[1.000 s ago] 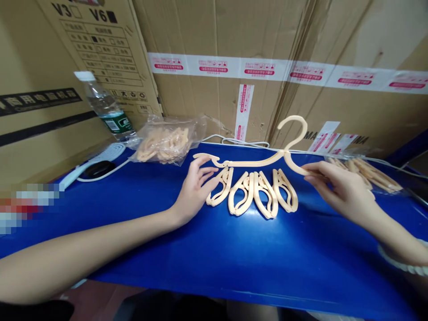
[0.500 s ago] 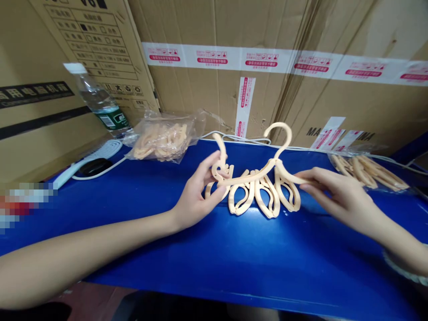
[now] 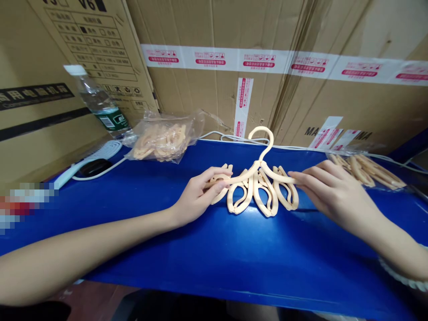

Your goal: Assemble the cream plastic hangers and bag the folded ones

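Between my hands is a cream-coloured folding clothes hanger (image 3: 244, 176), its hook pointing up and its two arms spread wide. My left hand (image 3: 197, 196) pinches the end of the left arm between thumb and fingers. The tip of the right arm is gripped by my right hand (image 3: 329, 187), whose fingers cover it. Behind and below the hanger, several folded hangers (image 3: 266, 203) of the same colour lie in a row on the blue table (image 3: 234, 258). The leftmost folded one is partly hidden by my left hand.
A clear plastic bag of folded hangers (image 3: 160, 140) lies at the back left, beside a water bottle (image 3: 107, 109) and a pale blue hairbrush (image 3: 90, 160). Another bag of hangers (image 3: 371, 171) is at the right. Cardboard boxes (image 3: 207, 26) and a white cable (image 3: 294, 146) line the back.
The hanger's left end, bent upward earlier, is now straightened out along the arm in my left hand. The hook has shifted left, and my right hand has moved slightly left with it.
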`<act>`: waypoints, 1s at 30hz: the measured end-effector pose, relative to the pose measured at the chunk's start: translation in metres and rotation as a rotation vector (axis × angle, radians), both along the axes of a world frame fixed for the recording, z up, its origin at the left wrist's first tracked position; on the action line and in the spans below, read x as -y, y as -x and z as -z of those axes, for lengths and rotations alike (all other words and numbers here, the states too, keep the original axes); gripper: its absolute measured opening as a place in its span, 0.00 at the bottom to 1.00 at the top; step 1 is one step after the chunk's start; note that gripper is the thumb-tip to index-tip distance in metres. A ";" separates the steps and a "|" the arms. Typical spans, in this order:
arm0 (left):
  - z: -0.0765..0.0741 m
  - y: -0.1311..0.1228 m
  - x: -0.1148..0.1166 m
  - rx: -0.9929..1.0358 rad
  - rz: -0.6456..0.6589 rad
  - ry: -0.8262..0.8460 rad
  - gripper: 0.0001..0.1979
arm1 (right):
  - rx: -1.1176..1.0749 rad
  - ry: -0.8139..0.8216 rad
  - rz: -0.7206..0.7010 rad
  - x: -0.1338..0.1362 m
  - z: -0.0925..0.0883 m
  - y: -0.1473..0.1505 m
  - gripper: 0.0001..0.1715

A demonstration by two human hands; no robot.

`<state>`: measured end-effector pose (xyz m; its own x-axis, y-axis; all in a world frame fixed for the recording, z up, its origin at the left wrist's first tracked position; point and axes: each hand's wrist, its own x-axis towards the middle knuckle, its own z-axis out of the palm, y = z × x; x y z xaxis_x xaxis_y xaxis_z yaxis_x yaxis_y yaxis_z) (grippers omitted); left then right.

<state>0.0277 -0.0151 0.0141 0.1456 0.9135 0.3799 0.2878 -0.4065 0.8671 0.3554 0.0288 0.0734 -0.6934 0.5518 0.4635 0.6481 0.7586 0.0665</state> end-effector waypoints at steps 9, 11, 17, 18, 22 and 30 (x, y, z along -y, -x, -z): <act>0.000 0.000 -0.003 0.101 -0.025 0.080 0.12 | 0.130 -0.282 0.502 0.015 0.000 -0.003 0.20; 0.000 0.000 -0.002 0.087 -0.038 0.057 0.12 | 0.121 -0.279 0.505 0.015 0.002 -0.003 0.22; -0.002 0.000 0.003 0.042 -0.056 0.008 0.13 | -0.118 -0.199 0.357 0.014 0.006 0.002 0.25; -0.002 0.000 0.003 0.037 -0.062 -0.003 0.13 | -0.161 -0.188 0.323 0.013 0.007 0.004 0.25; -0.003 -0.002 0.002 0.073 -0.083 -0.012 0.11 | -0.363 -0.039 0.190 0.004 0.012 0.007 0.30; -0.002 -0.002 -0.001 0.154 -0.062 0.053 0.12 | -0.536 0.471 0.103 -0.008 0.021 0.004 0.20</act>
